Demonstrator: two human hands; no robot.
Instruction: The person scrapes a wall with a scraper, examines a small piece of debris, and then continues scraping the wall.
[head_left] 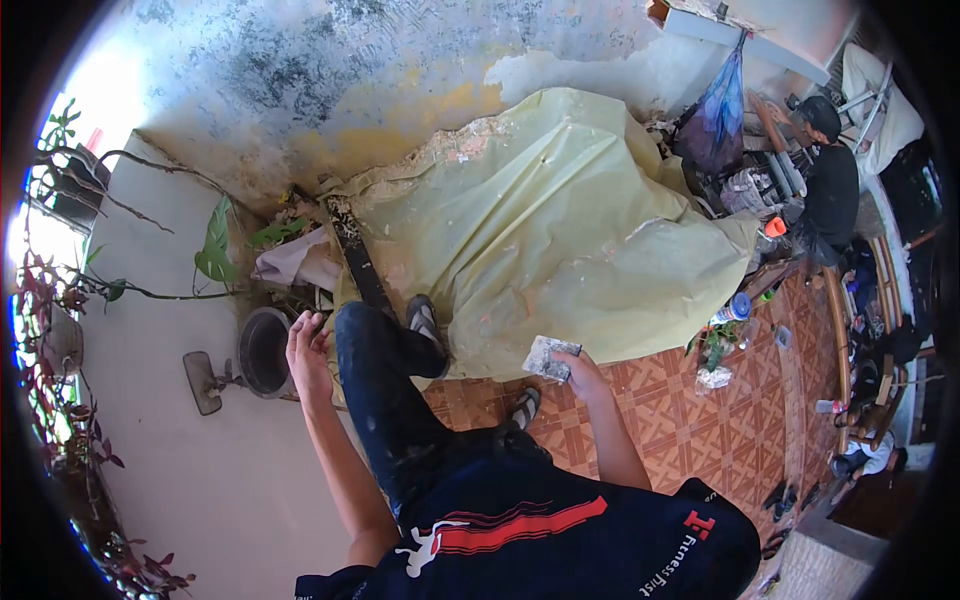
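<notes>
My right hand [588, 378] grips a flat, whitish speckled block [549, 357] with a dark edge; its exact kind is hard to make out. The block is held over the lower edge of a pale yellow-green sheet [560, 230], apart from the wall. On the left, my left hand [309, 355] is raised beside a dark bucket [262, 350], its fingers loosely bent and a little apart with nothing visible in them. My bent knee is next to this hand, and one sandalled foot rests at a dark plank [355, 250] lying on the sheet.
A stained, peeling wall [400, 70] rises behind the sheet. A person in black [830, 180] is at the right among piled things, near a hanging bag [722, 110]. Patterned tiles [680, 420] cover the floor. Plants [215, 250] and a mirror [203, 383] stand left.
</notes>
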